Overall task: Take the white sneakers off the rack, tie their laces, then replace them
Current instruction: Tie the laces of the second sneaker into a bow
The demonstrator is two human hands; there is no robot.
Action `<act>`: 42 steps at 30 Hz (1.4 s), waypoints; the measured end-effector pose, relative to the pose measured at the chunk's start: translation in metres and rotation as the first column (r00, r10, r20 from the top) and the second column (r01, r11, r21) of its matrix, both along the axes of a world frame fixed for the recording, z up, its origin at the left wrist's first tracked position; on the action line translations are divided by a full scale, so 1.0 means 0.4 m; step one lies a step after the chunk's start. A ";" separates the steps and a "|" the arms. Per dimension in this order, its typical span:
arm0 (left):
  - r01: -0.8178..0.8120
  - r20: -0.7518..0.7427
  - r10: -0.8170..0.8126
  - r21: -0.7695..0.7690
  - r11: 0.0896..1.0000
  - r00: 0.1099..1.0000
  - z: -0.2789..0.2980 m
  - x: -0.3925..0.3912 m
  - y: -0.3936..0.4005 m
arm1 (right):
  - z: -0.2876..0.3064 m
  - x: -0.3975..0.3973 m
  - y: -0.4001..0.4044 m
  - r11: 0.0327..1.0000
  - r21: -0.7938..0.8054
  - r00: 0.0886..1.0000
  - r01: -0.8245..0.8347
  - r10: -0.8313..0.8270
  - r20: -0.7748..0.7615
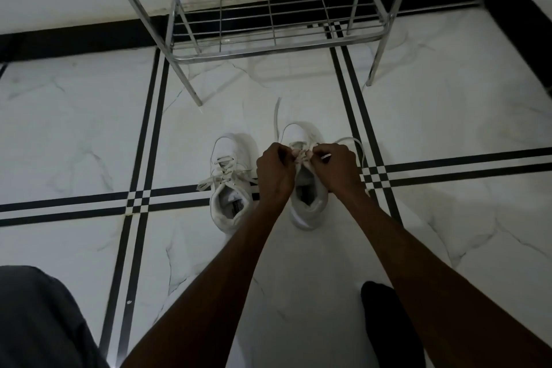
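Note:
Two white sneakers stand side by side on the marble floor, toes pointing toward the metal shoe rack (277,45). The left sneaker (231,185) has a bow of laces across its tongue. Over the right sneaker (307,203) my left hand (276,172) and my right hand (336,166) each pinch a lace (277,116) at the middle of the shoe. One lace end trails forward over the toe, another loops out to the right beside my right hand.
The rack's lower wire shelf holds nothing and its legs stand just beyond the shoes. A black skirting runs along the wall behind. My dark-trousered knee (38,323) is at lower left, a dark sock or foot (388,323) at lower right.

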State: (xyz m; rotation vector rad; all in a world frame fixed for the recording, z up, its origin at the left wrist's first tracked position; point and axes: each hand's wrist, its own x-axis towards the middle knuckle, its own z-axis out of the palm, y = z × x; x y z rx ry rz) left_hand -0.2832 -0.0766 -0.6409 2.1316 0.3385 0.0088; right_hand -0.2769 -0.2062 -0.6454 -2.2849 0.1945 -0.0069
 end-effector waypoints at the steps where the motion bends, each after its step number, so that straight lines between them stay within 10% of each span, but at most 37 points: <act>1: -0.006 0.030 0.005 0.034 0.999 1.000 -0.005 -0.006 0.003 | -0.003 -0.003 0.002 1.000 -0.003 1.000 0.005 -0.005 0.028; 14: 0.021 0.042 -0.031 0.224 0.974 0.999 -0.003 -0.038 -0.001 | -0.004 -0.029 0.037 0.985 -0.157 0.998 0.065 -0.061 0.026; 19: 0.016 -0.009 -0.016 0.076 0.997 1.000 -0.018 -0.039 0.020 | -0.002 -0.010 0.044 0.992 -0.125 0.999 -0.009 0.003 -0.050; 25: -0.056 -0.130 -0.010 -0.495 0.867 0.991 0.017 -0.027 0.065 | 0.028 0.018 0.023 0.963 0.271 0.991 -0.001 0.037 -0.126; 33: 0.259 0.217 -0.197 -0.311 0.914 0.956 0.101 0.039 0.110 | 0.080 0.025 0.018 0.902 0.169 0.896 -0.396 0.420 -0.143; 42: 0.372 0.037 -0.391 -0.398 0.839 0.920 0.052 0.048 0.103 | 0.126 0.057 0.002 0.872 0.031 0.857 -0.489 0.487 -0.168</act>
